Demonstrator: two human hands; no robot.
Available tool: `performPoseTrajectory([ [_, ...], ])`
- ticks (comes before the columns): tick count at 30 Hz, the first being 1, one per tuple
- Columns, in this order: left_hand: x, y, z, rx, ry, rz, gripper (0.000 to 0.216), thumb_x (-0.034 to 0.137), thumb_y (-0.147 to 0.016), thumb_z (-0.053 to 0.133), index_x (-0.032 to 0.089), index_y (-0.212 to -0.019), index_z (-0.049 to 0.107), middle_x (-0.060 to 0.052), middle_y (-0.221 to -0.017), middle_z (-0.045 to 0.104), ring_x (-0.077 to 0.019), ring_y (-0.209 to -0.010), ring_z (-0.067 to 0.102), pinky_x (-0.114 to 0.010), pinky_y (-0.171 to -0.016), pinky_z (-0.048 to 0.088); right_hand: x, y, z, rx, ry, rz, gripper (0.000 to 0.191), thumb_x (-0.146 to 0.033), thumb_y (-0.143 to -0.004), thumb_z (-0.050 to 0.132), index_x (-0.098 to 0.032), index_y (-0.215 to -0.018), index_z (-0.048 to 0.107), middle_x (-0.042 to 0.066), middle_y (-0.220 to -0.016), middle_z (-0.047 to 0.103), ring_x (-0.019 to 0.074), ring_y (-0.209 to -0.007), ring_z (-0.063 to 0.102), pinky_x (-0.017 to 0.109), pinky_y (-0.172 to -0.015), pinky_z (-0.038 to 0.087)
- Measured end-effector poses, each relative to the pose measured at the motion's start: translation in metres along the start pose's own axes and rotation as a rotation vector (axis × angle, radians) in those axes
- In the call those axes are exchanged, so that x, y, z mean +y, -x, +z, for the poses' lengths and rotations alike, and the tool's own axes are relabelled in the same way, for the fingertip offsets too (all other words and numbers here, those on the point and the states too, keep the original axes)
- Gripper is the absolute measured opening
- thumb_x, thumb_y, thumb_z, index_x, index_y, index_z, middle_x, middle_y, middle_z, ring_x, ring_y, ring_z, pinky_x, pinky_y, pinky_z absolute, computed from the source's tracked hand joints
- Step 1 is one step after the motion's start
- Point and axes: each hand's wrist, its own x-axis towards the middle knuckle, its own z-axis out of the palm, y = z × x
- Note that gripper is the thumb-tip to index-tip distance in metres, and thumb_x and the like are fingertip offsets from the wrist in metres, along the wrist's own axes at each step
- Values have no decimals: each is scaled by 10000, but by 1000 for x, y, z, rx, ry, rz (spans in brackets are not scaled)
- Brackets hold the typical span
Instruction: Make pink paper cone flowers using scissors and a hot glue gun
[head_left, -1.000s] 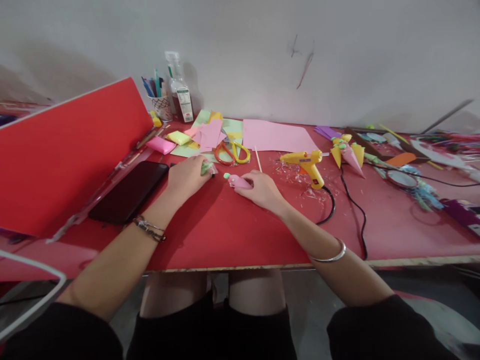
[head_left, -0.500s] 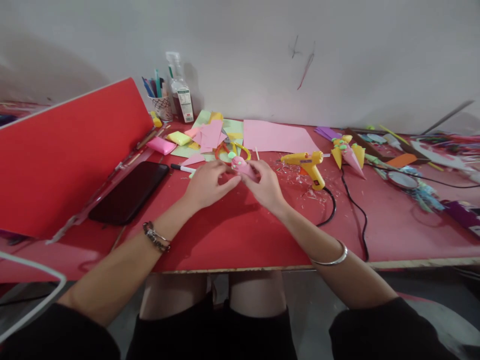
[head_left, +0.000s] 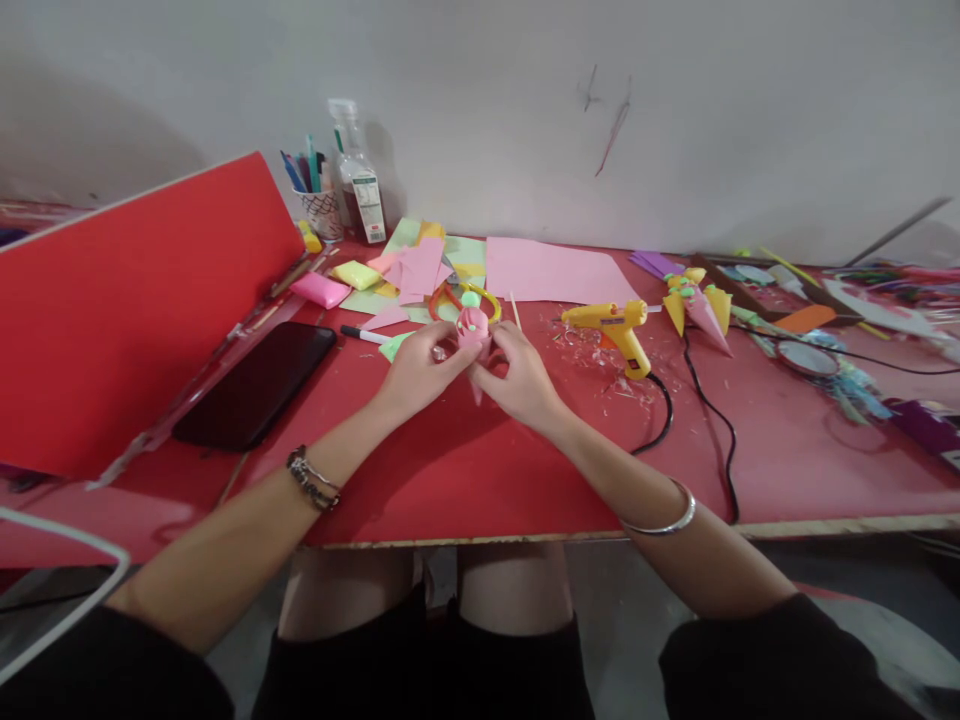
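Note:
Between both hands, above the middle of the red table, is a pink paper cone figure (head_left: 472, 324) with a rounded pink top and small green bits on it; its narrow tip points down toward me. My left hand (head_left: 424, 368) has its fingers and thumb closed on the figure's left side. From the right side, my right hand (head_left: 517, 375) grips it between thumb and fingers. Just behind the figure lie scissors (head_left: 489, 303) with yellow and orange handles, partly hidden. A green paper piece (head_left: 394, 345) rests beside my left fingers.
A yellow glue gun (head_left: 611, 322) with a black cord lies right of my hands, near a finished-looking pink and yellow cone figure (head_left: 697, 305). On the left are a black phone (head_left: 259, 385), a marker (head_left: 367, 334) and a raised red board (head_left: 150, 320). Pink paper (head_left: 555, 270) lies behind.
The cone figure has been turned more upright, its tip now pointing toward me instead of to the right. Both hands have shifted slightly, and my left fingers have closed onto it.

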Motion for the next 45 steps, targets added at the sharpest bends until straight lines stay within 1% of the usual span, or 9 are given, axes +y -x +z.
performPoseTrajectory([
  [3,1,-1,-1,44,226,19,181,323,-693,499,163,-776,519,-27,-778,580,-137,-722,532,-258,-650,431,0,1,0,-12,-70,-22,132,-220,-704,525,-172,-827,523,29,-807,473,108,-690,484,267,-623,462],
  [7,0,-2,-2,78,459,7,108,277,-684,450,194,-747,476,-1,-721,543,-130,-697,517,-272,-661,433,0,0,-1,43,-101,-45,209,-249,-763,483,-198,-956,547,31,-814,511,119,-742,507,267,-651,466],
  [14,-3,-5,0,-95,781,-74,55,252,-619,393,200,-640,389,38,-530,399,-106,-519,416,-272,-556,389,0,-1,-4,108,-77,-38,235,-110,-770,414,-197,-865,610,24,-795,586,104,-725,556,265,-665,471],
  [18,-1,-1,1,-145,686,-133,162,223,-567,521,189,-683,413,50,-570,430,-88,-538,420,-238,-520,358,0,0,-4,124,-207,2,185,-129,-769,441,-179,-846,601,29,-806,622,111,-740,594,292,-713,489],
  [24,2,4,0,-115,582,-140,198,215,-580,572,171,-732,453,57,-599,460,-66,-538,414,-223,-541,363,-4,2,-4,173,-343,49,109,-184,-735,538,-204,-842,533,-13,-747,619,108,-716,616,275,-713,506],
  [28,4,4,-1,-181,554,-106,156,267,-644,555,167,-721,463,51,-566,483,-76,-525,452,-225,-537,383,-10,3,-8,227,-245,-19,21,-195,-732,549,-200,-752,552,-21,-719,609,101,-691,600,258,-680,501],
  [33,4,3,2,-225,447,-27,177,316,-710,515,156,-651,469,23,-570,510,-89,-543,477,-230,-549,402,-14,4,-12,228,-43,-168,56,-210,-742,548,-214,-736,604,-16,-712,589,104,-682,553,258,-643,482],
  [38,1,5,6,-179,371,-36,150,289,-717,512,158,-658,467,21,-578,510,-92,-546,475,-226,-540,404,-14,5,-12,183,-8,-214,85,-221,-753,547,-253,-756,626,-5,-756,568,114,-680,524,276,-621,469],
  [45,4,6,7,-242,371,-20,86,225,-711,493,176,-649,458,28,-550,505,-95,-540,494,-224,-543,427,-11,5,-10,164,-20,-220,99,-230,-768,537,-264,-790,627,7,-781,567,136,-730,522,300,-637,461],
])
